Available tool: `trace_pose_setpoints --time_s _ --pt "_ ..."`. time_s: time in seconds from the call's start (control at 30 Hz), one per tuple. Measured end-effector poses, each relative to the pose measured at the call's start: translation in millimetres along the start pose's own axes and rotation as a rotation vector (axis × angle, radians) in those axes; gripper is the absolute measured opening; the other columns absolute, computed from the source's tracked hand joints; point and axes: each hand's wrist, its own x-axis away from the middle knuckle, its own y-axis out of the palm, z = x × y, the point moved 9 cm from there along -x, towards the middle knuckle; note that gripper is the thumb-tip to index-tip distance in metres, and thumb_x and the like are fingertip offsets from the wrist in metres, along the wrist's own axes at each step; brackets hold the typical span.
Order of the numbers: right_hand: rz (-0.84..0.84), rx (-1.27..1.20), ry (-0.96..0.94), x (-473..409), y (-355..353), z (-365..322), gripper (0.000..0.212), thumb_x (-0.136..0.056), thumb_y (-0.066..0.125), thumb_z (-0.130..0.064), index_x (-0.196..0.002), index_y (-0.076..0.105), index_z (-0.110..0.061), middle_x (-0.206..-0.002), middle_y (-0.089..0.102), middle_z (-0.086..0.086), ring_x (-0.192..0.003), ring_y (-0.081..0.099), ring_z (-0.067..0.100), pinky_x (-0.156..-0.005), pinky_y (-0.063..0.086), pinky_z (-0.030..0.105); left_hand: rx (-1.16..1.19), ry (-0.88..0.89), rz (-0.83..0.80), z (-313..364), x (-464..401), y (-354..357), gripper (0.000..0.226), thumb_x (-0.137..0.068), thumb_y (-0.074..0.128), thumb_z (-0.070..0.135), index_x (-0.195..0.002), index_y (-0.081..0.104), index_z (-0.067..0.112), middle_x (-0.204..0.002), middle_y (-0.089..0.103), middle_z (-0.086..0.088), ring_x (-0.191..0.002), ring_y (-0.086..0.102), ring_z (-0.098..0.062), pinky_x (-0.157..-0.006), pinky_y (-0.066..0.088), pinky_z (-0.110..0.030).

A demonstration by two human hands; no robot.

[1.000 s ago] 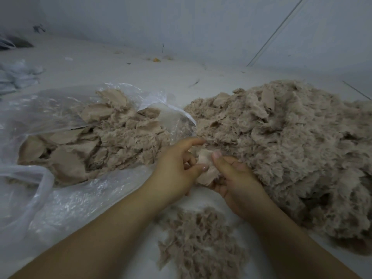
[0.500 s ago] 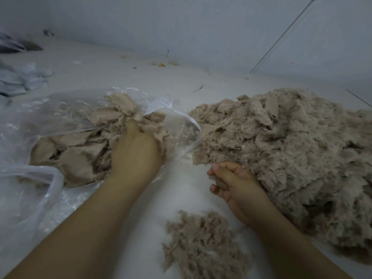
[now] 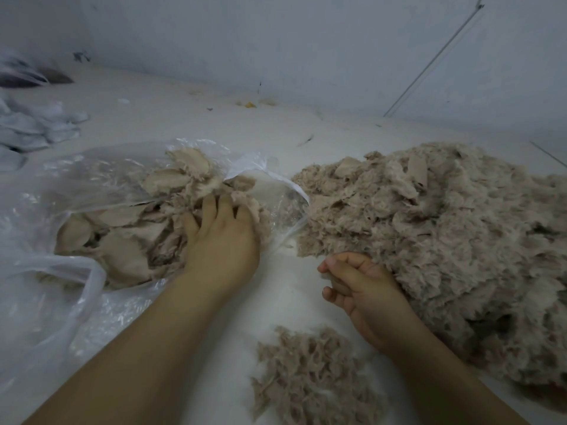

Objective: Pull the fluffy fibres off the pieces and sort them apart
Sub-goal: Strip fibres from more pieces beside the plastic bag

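Note:
A big heap of fluffy beige pieces (image 3: 445,240) lies on the right of the white surface. On the left, a clear plastic bag (image 3: 46,302) lies open with stripped, smooth beige pieces (image 3: 122,237) inside. My left hand (image 3: 224,240) reaches into the bag's mouth, its fingers spread flat on the pieces there. My right hand (image 3: 362,286) rests at the near edge of the big heap with its fingers curled, pinching a small tuft of fibre (image 3: 339,285) against the thumb. A small heap of pulled fibres (image 3: 310,381) lies in front, between my forearms.
White cloths (image 3: 33,127) lie at the far left. The wall (image 3: 306,41) rises behind the surface, and a thin cable (image 3: 429,59) runs down it at the right. Small scraps (image 3: 250,104) lie by the wall's foot.
Both hands held one piece a second ago. My left hand carried it left into the bag and now lies spread on the pieces there. My right hand stayed by the heap.

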Motion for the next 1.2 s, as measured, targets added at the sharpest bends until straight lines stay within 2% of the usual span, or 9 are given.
trace_pose_setpoints --time_s 0.3,0.4,0.5,0.63,0.73,0.93,1.0,1.1,1.2 --pt "-0.008 -0.020 0.016 1 0 1 0.030 -0.093 0.059 -0.010 -0.065 0.069 -0.016 -0.077 0.048 0.012 -0.058 0.046 0.012 -0.055 0.052 0.020 0.044 0.093 0.097 36 14 -23 0.016 -0.078 0.063 0.013 -0.093 0.060 0.012 -0.140 0.038 -0.018 -0.131 0.027 -0.037 -0.091 0.025 -0.048" --pt "-0.016 -0.013 0.021 1 0 1 0.035 -0.093 0.059 -0.010 -0.062 0.071 -0.017 -0.077 0.050 0.011 -0.062 0.046 0.014 -0.055 0.052 0.020 0.104 0.146 0.156 44 16 -30 0.011 -0.070 0.071 0.005 -0.079 0.064 0.007 -0.117 0.055 -0.016 -0.114 0.037 -0.032 -0.080 0.024 -0.042" --pt "-0.018 -0.040 0.031 1 0 2 0.020 -0.093 0.059 -0.010 -0.075 0.066 -0.013 -0.073 0.064 0.005 -0.066 0.054 0.012 -0.055 0.052 0.020 0.173 0.236 0.111 62 17 -26 0.009 -0.078 0.066 0.007 -0.087 0.068 0.009 -0.101 0.057 -0.007 -0.103 0.042 -0.030 -0.082 0.033 -0.042" --pt "-0.049 -0.082 0.032 1 2 2 0.013 -0.095 0.056 -0.010 -0.082 0.061 -0.010 -0.071 0.069 -0.003 -0.061 0.062 0.003 -0.054 0.052 0.019 0.361 0.294 -0.097 86 14 -9 0.015 -0.084 0.056 0.015 -0.094 0.067 0.013 -0.098 0.059 -0.008 -0.098 0.049 -0.026 -0.082 0.044 -0.038" --pt "-0.044 -0.094 0.035 1 2 1 0.018 -0.094 0.056 -0.010 -0.077 0.061 -0.011 -0.070 0.069 -0.002 -0.060 0.063 0.003 -0.053 0.051 0.019 0.294 0.351 -0.192 100 11 5 0.007 -0.082 0.057 0.018 -0.087 0.061 0.015 -0.095 0.055 -0.007 -0.095 0.050 -0.027 -0.074 0.043 -0.035" --pt "-0.046 -0.067 0.029 0 2 1 0.017 -0.097 0.053 -0.012 -0.081 0.060 -0.010 -0.059 0.064 -0.009 -0.052 0.058 -0.003 -0.053 0.051 0.019 0.156 0.446 -0.163 109 12 11 0.008 -0.084 0.060 0.011 -0.092 0.063 0.012 -0.097 0.055 -0.008 -0.093 0.053 -0.025 -0.065 0.035 -0.032" --pt "-0.065 -0.051 0.028 1 4 1 0.013 -0.097 0.053 -0.013 -0.088 0.062 -0.008 -0.058 0.064 -0.011 -0.053 0.058 -0.002 -0.054 0.051 0.019 0.285 0.399 -0.155 102 12 11 0.008 -0.083 0.060 0.008 -0.090 0.065 0.010 -0.092 0.057 -0.007 -0.087 0.056 -0.025 -0.063 0.039 -0.032" --pt "-0.088 -0.048 0.017 1 5 -1 0.010 -0.098 0.052 -0.011 -0.099 0.062 -0.011 -0.070 0.070 -0.009 -0.060 0.061 -0.001 -0.056 0.052 0.020 0.769 0.079 -0.185 73 9 10 0.012 -0.086 0.058 -0.001 -0.081 0.067 0.005 -0.078 0.061 -0.006 -0.071 0.057 -0.020 -0.062 0.045 -0.028" --pt "-0.078 -0.025 0.015 1 4 0 0.011 -0.098 0.052 -0.010 -0.106 0.059 -0.015 -0.053 0.058 -0.016 -0.049 0.054 -0.003 -0.055 0.051 0.020 1.255 -0.145 -0.275 57 15 10 0.014 -0.093 0.058 0.001 -0.080 0.063 0.004 -0.073 0.059 -0.010 -0.066 0.054 -0.019 -0.062 0.048 -0.033"
